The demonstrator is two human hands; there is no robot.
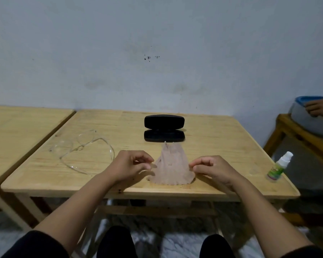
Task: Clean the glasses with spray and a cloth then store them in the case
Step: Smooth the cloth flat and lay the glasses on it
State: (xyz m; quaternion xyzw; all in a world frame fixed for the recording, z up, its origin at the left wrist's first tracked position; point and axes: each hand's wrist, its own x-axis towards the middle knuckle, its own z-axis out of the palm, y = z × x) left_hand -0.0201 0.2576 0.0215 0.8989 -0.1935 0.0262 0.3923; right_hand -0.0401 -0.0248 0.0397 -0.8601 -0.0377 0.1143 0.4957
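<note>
A pinkish-grey cloth [171,165] lies on the wooden table [213,146] near its front edge. My left hand [131,164] pinches the cloth's left corner and my right hand [211,167] pinches its right corner. Clear-framed glasses [82,148] rest on the table to the left, arms unfolded, apart from both hands. Behind the cloth stands a black glasses case [164,128], open, with its lid upright. A small white spray bottle [279,167] with a green label stands at the table's right edge.
A second wooden table [17,131] adjoins on the left. At the far right, another person's hand [319,108] rests on a blue-rimmed grey tub on a wooden stand [295,131]. A grey wall rises behind the table.
</note>
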